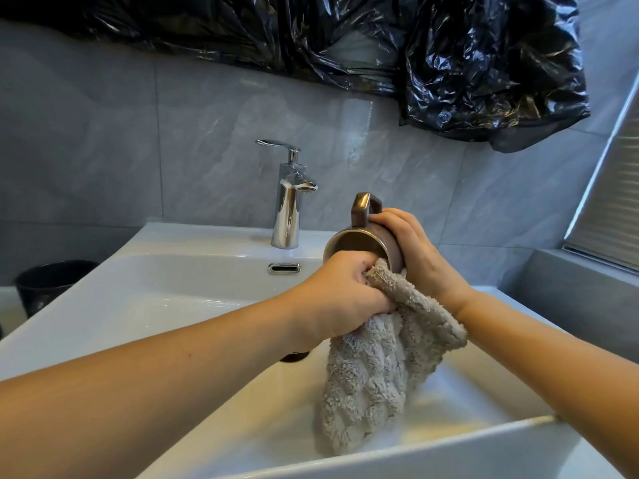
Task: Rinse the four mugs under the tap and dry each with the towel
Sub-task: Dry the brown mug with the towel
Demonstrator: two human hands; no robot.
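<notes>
One mug (366, 242) is showing, and it is being held on its side above the sink (179, 243), near the right edge of the basin, mouth turned toward the left rim and handle pointing up. The right hand (411, 250) is gripping the mug round its body, fingers curled over the top just beside the handle. The left hand (342, 292) is gripping a bunched towel (373, 378) and is pressing a fold of it at the mouth of the mug; how far the fold is reaching inside cannot be told, as the hand is covering it. The rest of the towel is hanging down into the basin, its lower end seeming to touch the basin near the front edge. The tap (288, 202) is standing at the back edge, well apart from the mug, and no water is seen running. Judged from this, the drying step is in hand for this mug; the other three mugs are not showing, so progress overall cannot be told. The next move is likely calling for a turn of the towel round the inside, then over the outer wall and handle, with the right hand keeping a firm grip, since a wet mug may slip. Open room is lying to the left over the basin. A dark bin (52, 281) is standing beyond the left edge.
</notes>
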